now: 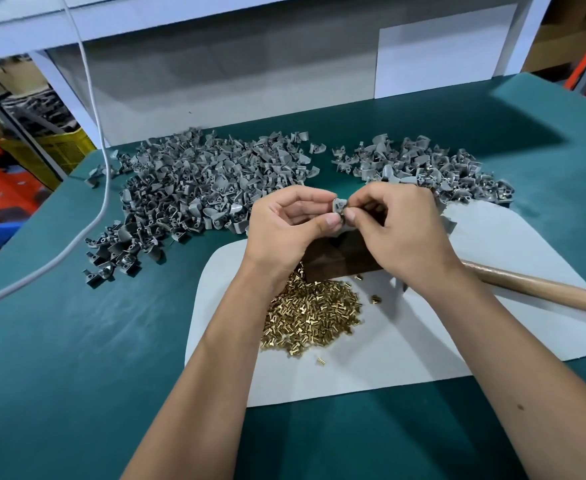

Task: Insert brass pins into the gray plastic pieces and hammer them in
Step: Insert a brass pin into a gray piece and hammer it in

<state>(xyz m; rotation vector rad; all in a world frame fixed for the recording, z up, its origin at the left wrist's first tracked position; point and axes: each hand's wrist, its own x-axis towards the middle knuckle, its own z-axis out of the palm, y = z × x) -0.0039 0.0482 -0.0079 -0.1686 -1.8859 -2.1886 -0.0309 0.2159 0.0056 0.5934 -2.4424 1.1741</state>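
Pinching one gray piece (338, 206) between left hand (286, 223) and right hand (393, 226), pin seating; big unpinned pile (194, 188) left of grip remains.

Two gray-piece heaps (198, 188), one brass-pin pile (314, 313)

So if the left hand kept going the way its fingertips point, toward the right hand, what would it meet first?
The left hand points rightward. It already pinches the gray plastic piece, so next it would likely meet the fingertips of the right hand, which hold the same piece. Depth looks matched, though one view cannot confirm.
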